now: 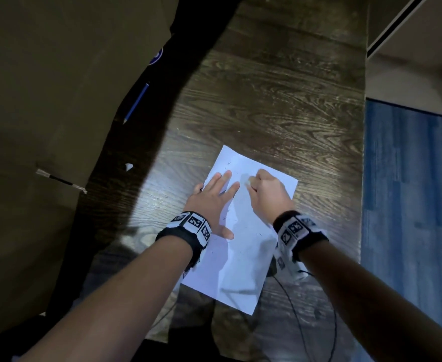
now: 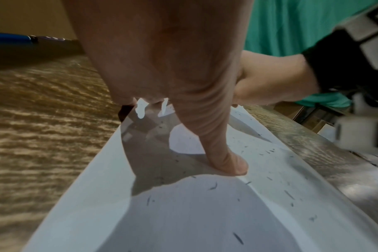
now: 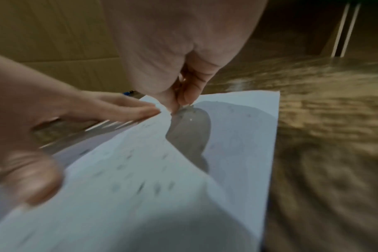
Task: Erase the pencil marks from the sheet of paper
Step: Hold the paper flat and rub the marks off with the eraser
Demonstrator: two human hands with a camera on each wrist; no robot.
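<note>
A white sheet of paper [image 1: 243, 257] lies on the dark wooden table [image 1: 280, 100], strewn with small dark flecks [image 2: 214, 185]. My left hand [image 1: 221, 205] lies flat on the sheet's left part, with fingers straight and the thumb [image 2: 229, 162] pressing the paper [image 2: 205, 221] down. My right hand [image 1: 251, 184] sits on the upper part of the sheet. Its curled fingertips [image 3: 183, 97] pinch a small pale eraser [image 1: 248, 182] against the paper [image 3: 162, 187]. The eraser is mostly hidden by the fingers. The right wrist view is blurred by motion.
A blue pencil [image 1: 137, 102] lies at the far left beside a large cardboard box [image 1: 45, 126]. A small white scrap [image 1: 129, 167] rests near the box. A black cable [image 1: 321, 309] loops at the near edge. The table's right edge [image 1: 363, 178] drops to a blue floor.
</note>
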